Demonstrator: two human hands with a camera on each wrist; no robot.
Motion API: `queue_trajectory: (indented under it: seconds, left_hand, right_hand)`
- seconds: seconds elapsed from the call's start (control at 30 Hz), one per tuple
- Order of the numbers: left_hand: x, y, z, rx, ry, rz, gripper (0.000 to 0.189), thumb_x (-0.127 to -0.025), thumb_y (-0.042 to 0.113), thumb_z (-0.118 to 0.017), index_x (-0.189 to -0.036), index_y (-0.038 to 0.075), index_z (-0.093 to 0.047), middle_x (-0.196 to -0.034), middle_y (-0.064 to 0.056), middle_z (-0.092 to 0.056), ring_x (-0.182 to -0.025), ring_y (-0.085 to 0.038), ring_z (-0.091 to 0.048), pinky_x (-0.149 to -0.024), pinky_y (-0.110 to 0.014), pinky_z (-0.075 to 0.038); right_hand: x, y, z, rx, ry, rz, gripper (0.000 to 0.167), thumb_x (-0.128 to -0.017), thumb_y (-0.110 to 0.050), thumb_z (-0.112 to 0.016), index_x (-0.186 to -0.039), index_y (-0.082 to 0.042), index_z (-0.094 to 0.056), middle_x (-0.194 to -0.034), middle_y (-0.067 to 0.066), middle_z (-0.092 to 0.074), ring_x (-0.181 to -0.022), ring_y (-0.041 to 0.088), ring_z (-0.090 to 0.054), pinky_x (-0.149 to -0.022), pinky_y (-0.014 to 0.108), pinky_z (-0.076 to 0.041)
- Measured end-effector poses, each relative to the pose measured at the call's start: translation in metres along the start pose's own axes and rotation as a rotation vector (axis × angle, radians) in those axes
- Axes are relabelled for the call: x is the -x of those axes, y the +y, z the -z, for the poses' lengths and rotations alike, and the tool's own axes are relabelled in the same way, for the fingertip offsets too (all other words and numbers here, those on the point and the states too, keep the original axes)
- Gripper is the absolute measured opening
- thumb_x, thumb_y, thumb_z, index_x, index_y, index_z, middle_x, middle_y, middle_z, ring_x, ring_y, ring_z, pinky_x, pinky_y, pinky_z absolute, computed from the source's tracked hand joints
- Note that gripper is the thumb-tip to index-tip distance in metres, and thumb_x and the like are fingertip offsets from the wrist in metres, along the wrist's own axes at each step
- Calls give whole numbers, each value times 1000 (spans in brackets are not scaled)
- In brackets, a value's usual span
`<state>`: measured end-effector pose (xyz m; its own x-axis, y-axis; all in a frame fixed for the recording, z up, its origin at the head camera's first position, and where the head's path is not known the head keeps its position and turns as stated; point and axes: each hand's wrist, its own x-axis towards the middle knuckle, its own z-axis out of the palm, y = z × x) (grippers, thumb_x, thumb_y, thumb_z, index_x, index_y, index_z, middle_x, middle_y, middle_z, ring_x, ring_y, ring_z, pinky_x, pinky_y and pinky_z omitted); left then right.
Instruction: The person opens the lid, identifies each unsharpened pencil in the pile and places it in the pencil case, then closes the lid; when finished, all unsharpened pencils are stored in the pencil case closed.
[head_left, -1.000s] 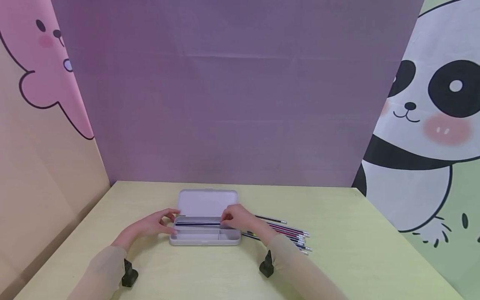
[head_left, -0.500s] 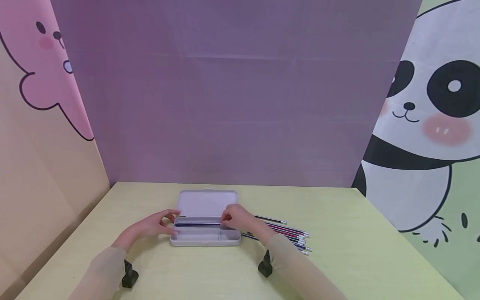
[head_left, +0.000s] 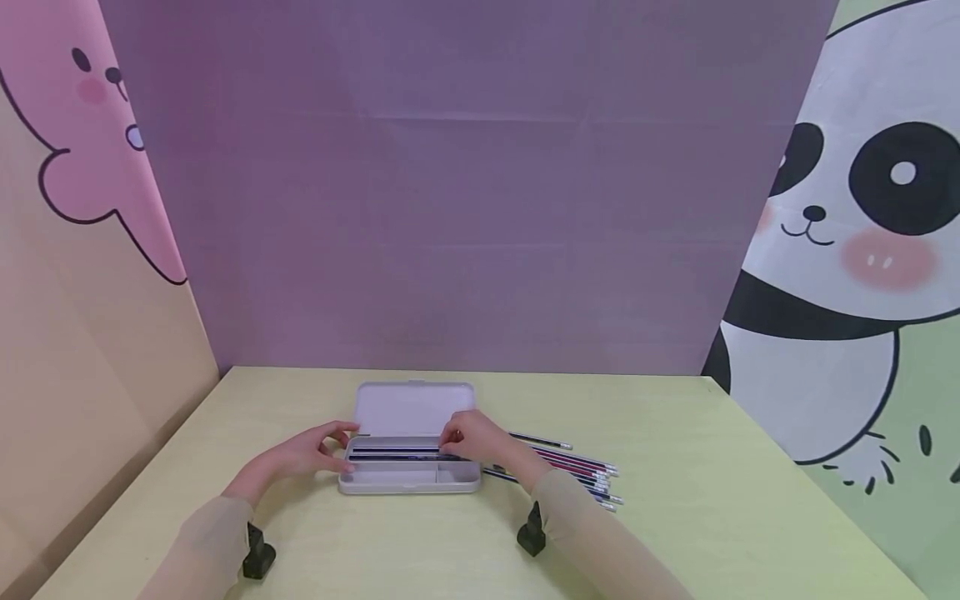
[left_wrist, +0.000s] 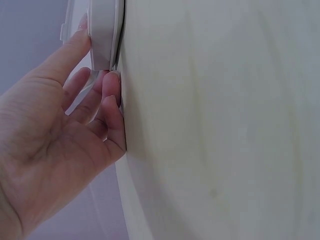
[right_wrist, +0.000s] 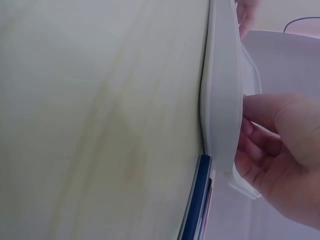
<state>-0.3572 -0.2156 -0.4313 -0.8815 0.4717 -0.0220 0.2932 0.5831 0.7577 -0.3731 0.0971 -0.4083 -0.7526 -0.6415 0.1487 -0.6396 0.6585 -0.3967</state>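
Head view: open pencil case (head_left: 393, 474) on the table (head_left: 390, 550), dark pencils (head_left: 393, 457) in its rear compartment, right ends covered. Left hand (head_left: 303, 451) curled round the case's left end. Right hand (head_left: 476, 436) bent into its right end, fingertips hidden; grip impossible to tell. Right of the case, loose pencils (head_left: 577, 462), partly behind a sleeve (head_left: 600, 537).

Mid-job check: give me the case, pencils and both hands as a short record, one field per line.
pencil case: open on the table, lid at the far side
pencils in case: dark, lengthwise in the rear compartment
loose pencils: on the table, right of the case, partly behind the right arm
left hand: holds the case's left end
right hand: fingers down in the rear compartment, right end; grip hidden
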Motion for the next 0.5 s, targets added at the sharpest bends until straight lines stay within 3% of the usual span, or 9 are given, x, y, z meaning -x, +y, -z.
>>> queue_trajectory:
  seconds: [0.5]
  left_hand:
    - [3,5,-1,-5,5,12,70,-80,26,-74,-138,7,-40,-114,-11,-50,-91,-21,-52,-80,-33,-41]
  right_hand:
    - [12,7,13,-42,29,-74,10,-88,-14,-65,-94,-8,-71,-90,1,-66,-81,12,-58,-75,26,-49]
